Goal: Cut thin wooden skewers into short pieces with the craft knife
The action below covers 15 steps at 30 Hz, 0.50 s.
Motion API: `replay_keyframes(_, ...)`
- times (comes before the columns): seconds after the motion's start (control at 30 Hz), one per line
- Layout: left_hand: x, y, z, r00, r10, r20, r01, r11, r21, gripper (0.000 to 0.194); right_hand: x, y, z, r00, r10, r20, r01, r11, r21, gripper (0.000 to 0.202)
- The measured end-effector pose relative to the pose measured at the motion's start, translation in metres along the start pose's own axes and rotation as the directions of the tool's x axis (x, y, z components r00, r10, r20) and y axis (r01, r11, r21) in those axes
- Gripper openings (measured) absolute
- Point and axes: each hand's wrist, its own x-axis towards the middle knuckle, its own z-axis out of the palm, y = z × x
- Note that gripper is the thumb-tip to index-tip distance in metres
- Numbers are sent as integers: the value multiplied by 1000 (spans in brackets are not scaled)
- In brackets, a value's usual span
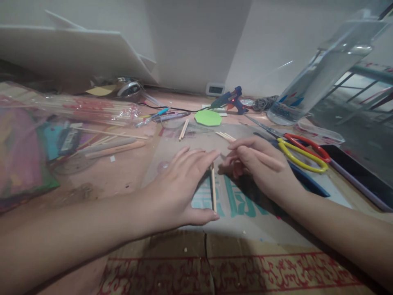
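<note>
A thin wooden stick [214, 190] stands out lengthwise on the sheet with teal print [242, 200]. My left hand [187, 184] is spread around it, thumb at the near end and fingers over the far end. To the right, my right hand [258, 164] is closed, thumb and fingers pinched around something slim that I cannot make out. Just beyond its fingertips lie a few short sticks [225, 135]. More short sticks [183, 130] rest farther left, near a light green paper polygon [208, 118].
Behind are a blue glue gun [229, 100] and a small display [215, 89]. Scissors [302, 153], a phone [359, 174] and a water bottle [310, 78] are at right. Bagged sticks [82, 108], loose sticks and a colourful bag [23, 155] lie left.
</note>
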Motion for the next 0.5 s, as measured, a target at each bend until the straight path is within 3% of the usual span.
replay_keyframes(0.1, -2, -1, 1, 993, 88, -85, -83, 995, 64, 99, 0, -5, 2, 994, 28, 104, -31, 999, 30, 8)
replay_keyframes(0.27, -1, 1, -1, 979, 135, -155, -116, 986, 124, 94, -2, -11, 7, 961, 53, 273, -91, 987, 129, 32)
replay_keyframes(0.5, 0, 0, 2, 973, 166, -158, -151, 983, 104, 94, -2, -11, 8, 946, 39, 323, -72, 993, 93, 35)
